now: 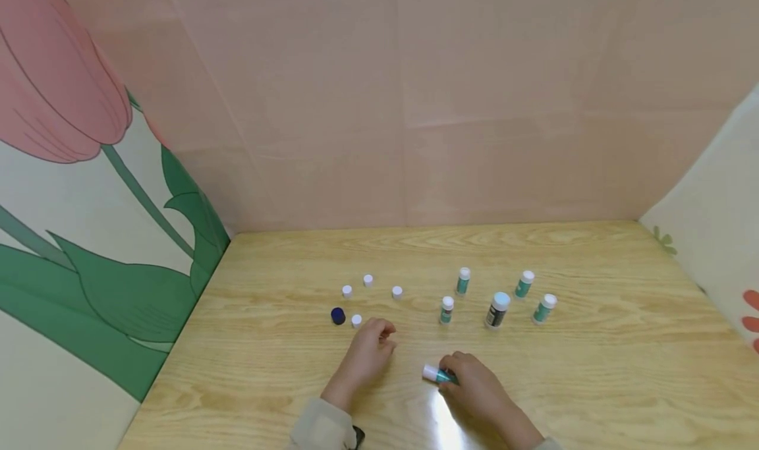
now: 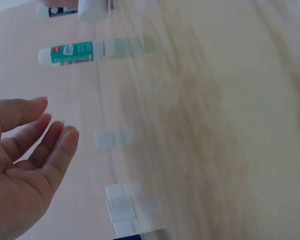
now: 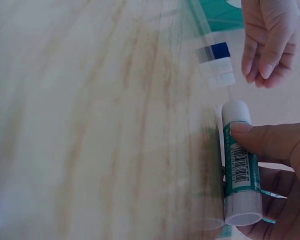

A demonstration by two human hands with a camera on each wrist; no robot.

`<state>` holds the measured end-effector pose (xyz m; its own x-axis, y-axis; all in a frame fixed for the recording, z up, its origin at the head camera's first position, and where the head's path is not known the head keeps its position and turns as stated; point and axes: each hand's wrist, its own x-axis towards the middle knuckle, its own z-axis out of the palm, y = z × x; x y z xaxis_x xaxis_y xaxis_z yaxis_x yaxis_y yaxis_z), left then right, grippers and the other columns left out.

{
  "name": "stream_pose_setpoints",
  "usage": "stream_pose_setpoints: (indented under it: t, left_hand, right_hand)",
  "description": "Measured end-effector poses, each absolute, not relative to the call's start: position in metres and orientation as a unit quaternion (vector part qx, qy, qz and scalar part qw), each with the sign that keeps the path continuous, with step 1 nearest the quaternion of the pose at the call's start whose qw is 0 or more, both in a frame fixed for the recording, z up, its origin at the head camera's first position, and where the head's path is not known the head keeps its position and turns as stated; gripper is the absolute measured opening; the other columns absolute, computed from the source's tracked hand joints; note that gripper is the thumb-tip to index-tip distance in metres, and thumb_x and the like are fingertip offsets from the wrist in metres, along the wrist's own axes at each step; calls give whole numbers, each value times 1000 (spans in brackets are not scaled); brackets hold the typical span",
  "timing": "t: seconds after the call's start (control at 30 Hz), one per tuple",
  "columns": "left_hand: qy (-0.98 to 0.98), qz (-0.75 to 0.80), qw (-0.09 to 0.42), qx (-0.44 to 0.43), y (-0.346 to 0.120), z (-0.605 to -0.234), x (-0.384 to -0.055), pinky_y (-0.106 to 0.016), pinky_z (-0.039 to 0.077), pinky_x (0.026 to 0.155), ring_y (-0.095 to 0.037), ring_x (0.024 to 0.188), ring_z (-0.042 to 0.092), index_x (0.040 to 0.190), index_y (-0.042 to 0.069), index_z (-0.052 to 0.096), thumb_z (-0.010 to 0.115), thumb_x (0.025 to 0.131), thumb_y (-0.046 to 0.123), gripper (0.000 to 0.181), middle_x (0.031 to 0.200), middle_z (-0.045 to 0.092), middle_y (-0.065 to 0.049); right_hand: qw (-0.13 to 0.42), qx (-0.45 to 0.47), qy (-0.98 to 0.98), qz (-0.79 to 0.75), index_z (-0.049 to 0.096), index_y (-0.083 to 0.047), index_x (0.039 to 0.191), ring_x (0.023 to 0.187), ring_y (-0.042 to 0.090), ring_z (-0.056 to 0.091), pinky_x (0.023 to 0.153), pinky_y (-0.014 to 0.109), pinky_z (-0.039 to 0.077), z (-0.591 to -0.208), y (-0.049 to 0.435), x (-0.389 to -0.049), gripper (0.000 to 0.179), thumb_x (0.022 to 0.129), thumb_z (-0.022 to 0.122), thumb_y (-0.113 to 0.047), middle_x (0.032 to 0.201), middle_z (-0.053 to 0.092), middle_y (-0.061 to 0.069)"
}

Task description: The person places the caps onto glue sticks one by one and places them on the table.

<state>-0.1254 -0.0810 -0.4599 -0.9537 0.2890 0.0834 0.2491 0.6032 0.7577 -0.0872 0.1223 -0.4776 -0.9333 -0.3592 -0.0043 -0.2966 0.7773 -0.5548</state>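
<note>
On my feed the right hand (image 1: 471,379) grips a green glue stick (image 1: 441,375), left and in front of the dark-labelled tube (image 1: 497,310). The left hand (image 1: 367,351), thumb and fingers relaxed and apart, is farther left. Four green tubes (image 1: 524,285) stand around that dark one, contents hidden from me; five small caps (image 1: 397,292) lie well left of it.

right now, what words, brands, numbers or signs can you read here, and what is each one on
No word, brand or number is readable.
Glue stick in the right hand: barcode; print too small.
Standing teal-labelled stick: red mark, white print, too blurred.
Black-labelled stick, other teal-labelled sticks: too small.
</note>
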Motion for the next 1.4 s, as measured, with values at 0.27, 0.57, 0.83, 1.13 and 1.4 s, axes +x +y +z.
stream_pose_setpoints:
  t: [0.27,0.57,0.83,1.13,1.4]
  left_hand:
    - [913,386,-32,127,-87,-459,-129,-29,43,68,-18,78,49,91,-2,56,58,77,-2,15,86,51,-8]
    - [924,363,-40,116,-92,-459,-133,-30,43,67,-20,77,48,93,-2,56,57,77,-1,16,85,49,-10]
    - [930,351,-28,104,-94,-459,-135,-34,43,75,-21,86,50,95,-1,56,58,78,1,17,90,51,-8]
    - [937,337,-14,88,-96,-456,-137,-35,42,79,-23,92,50,98,1,56,59,79,4,19,93,52,-8]
    - [940,327,-30,94,-100,-458,-139,-36,42,78,-24,91,49,95,2,56,60,78,4,18,94,52,-9]
  right_hand:
    - [50,-172,942,-284,60,-14,82,66,6,41,57,23,38,-478,123,-87,13,71,67,-14,72,44,-11]
    - [46,-175,941,-287,60,-13,80,66,7,41,56,22,38,-475,122,-87,13,70,68,-13,72,45,-10]
    - [50,-172,940,-290,59,-13,80,66,8,41,56,22,38,-473,121,-88,13,70,68,-13,72,46,-10]
    - [47,-160,938,-303,59,-13,80,67,8,42,57,23,39,-471,123,-86,14,70,68,-13,72,46,-10]
    - [61,-149,935,-317,58,-14,82,68,9,44,59,25,40,-470,125,-86,13,73,67,-16,73,47,-8]
